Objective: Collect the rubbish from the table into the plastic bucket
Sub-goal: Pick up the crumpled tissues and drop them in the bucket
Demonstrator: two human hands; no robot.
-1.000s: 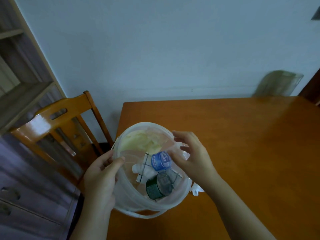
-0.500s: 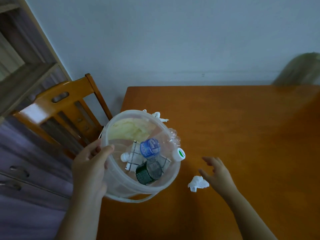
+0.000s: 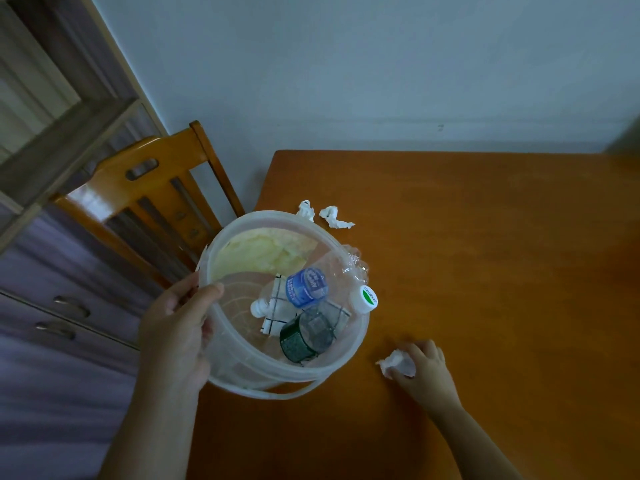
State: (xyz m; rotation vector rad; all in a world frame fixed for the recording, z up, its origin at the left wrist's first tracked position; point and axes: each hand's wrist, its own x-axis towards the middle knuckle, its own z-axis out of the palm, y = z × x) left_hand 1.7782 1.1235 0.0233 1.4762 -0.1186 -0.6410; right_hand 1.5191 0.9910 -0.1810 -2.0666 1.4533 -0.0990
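Our left hand (image 3: pixel 176 327) grips the plastic bucket (image 3: pixel 221 362) at the counter (image 3: pixel 485 254) edge while our right hand (image 3: pixel 420 370) closes on a crumpled tissue (image 3: pixel 393 363); the overhanging bucket could tip if our grip slackens.

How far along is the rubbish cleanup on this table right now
Done: the plastic bucket, steadied by the left hand, already holds a blue-labelled bottle and other wrappers. In hand: the right hand is closing on a crumpled tissue. Left: two tissue scraps on the table behind the bucket.
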